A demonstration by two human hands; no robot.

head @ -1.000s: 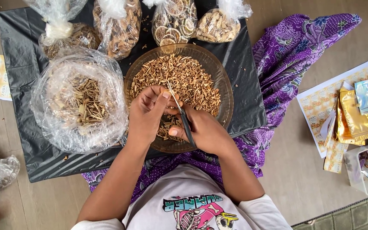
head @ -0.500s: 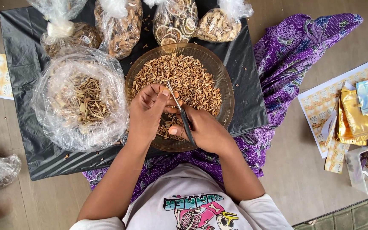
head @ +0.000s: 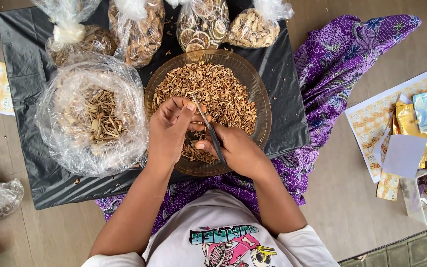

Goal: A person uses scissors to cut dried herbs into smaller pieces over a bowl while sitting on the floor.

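Scissors (head: 208, 129) sit in the right hand (head: 235, 148), whose grip is wrapped closed around the handles, blades pointing up and away over the brown bowl (head: 265, 106). The left hand (head: 171, 131) has its grip bunched shut right at the blades. It probably pinches one dried piece, but the fingers hide it.

Over the last second very little has moved. Both hands stay above the near half of the bowl, and the scissors hold almost the same slant, the tips only a shade nearer the left thumb. That looks like steady, small snipping in one spot. The cut dried pieces (head: 223, 89) are still heaped in the bowl's far half.

The near rim of the bowl lies under the wrists. An open clear bag (head: 95, 116) of longer dried sticks touches the bowl's left side, so there is little room that way. Tied bags (head: 139, 29) crowd the far edge of the black plastic sheet (head: 21, 54). On the right, a bare strip of sheet runs to the purple cloth (head: 342, 59), and farther out a sheet of labels (head: 371, 123) and a gold pouch (head: 408, 123) lie on the floor.
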